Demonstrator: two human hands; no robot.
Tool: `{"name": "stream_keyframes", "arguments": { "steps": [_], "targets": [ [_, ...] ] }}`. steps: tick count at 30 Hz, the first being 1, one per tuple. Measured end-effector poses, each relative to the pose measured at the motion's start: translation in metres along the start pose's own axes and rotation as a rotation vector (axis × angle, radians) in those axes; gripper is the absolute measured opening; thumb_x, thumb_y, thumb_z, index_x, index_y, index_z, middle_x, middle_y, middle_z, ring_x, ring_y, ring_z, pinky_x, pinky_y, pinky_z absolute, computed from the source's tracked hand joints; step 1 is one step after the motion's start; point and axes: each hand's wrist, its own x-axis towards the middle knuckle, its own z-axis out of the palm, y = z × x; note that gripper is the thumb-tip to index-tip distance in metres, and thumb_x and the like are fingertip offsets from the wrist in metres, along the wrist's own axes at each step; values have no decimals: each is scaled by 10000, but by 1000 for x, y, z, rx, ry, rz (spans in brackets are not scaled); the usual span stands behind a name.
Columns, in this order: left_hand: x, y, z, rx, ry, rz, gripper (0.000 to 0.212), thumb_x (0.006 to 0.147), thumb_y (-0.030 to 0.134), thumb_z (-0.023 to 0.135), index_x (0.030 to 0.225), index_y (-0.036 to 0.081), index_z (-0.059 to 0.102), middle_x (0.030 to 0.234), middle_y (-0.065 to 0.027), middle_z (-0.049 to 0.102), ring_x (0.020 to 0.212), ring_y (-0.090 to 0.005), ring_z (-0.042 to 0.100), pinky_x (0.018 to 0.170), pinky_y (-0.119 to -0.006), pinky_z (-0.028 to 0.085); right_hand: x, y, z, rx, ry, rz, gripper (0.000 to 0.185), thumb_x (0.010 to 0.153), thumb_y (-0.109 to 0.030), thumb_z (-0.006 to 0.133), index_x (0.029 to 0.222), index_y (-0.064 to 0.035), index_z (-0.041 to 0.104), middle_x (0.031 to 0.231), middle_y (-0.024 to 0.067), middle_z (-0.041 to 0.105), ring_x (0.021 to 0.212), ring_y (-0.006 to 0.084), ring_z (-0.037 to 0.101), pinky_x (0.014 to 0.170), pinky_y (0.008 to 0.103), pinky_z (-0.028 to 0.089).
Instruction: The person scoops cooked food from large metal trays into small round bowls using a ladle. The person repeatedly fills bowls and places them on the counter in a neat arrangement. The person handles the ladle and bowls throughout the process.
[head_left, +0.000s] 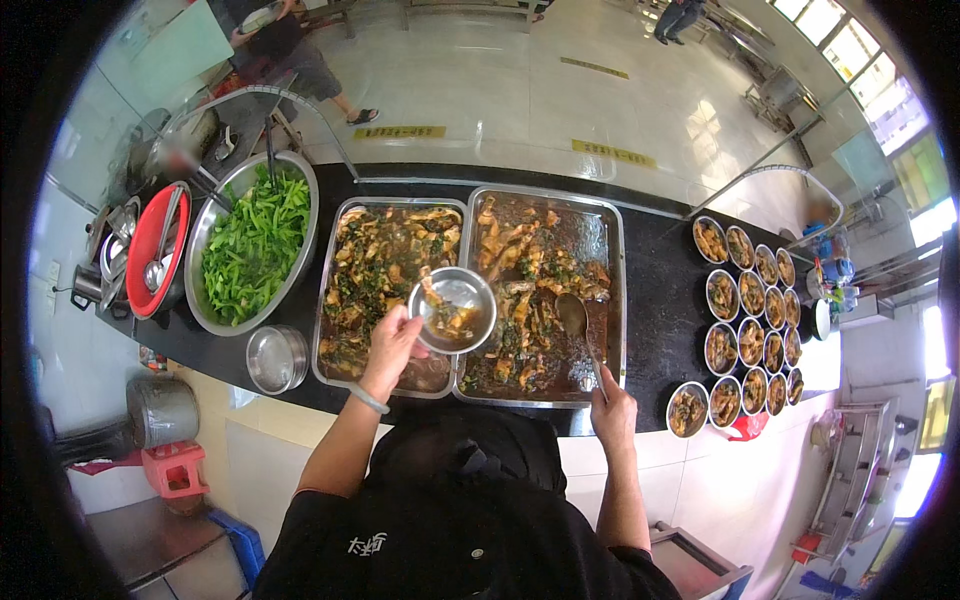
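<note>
My left hand (395, 345) grips the rim of a small metal bowl (465, 289) that holds some meat pieces and brown sauce. The bowl is held over the inner edges of two metal trays. In my right hand (615, 411) is the handle of a metal serving spoon (574, 315), its bowl down at the food in the right tray (621, 300). Cooked meat with chopped greens and sauce (525, 262) lies in that tray, with sauce showing at its right side. The left tray (324, 300) is more fully covered with similar food.
A large metal basin (191, 259) of cooked greens stands left, beside a red basin (135, 281) with ladles. Stacked metal bowls (276, 358) sit at the counter's near edge. Several rows of filled bowls (722, 294) stand right. Beyond the black counter (652, 300), a person (300, 64) carries a bowl.
</note>
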Motion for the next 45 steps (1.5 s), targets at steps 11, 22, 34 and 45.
{"name": "stream_keyframes", "arguments": {
  "steps": [11,22,34,45],
  "targets": [
    [-26,-13,-40,-121,37,-40,165,1001,178,587,892,78,513,762,-29,603,564,-100,612,482,-219,533,-6,-6,27,845,-455,620,402,952,-73,563,1347,-2,566,720,-3,543,423,25,316,367,194,221],
    [-9,-21,-9,-35,-70,-68,144,1012,169,561,921,67,515,791,-47,640,610,-114,650,490,-227,550,-6,-26,-17,1091,-406,708,424,944,-52,558,1362,16,544,704,7,545,451,36,362,373,183,245],
    [5,-22,47,-26,-235,-56,165,968,123,606,902,8,507,776,-69,590,567,-147,648,449,-269,539,-16,-74,-14,111,-161,-121,474,910,-72,634,1378,-58,562,847,107,685,727,189,665,625,336,534],
    [-1,-29,31,14,-247,-70,165,970,106,591,871,16,495,760,-54,571,547,-120,627,436,-245,526,-14,-84,-15,-334,-3,-563,528,777,26,648,1270,-162,668,744,41,564,590,214,605,523,358,510]
  ]
}}
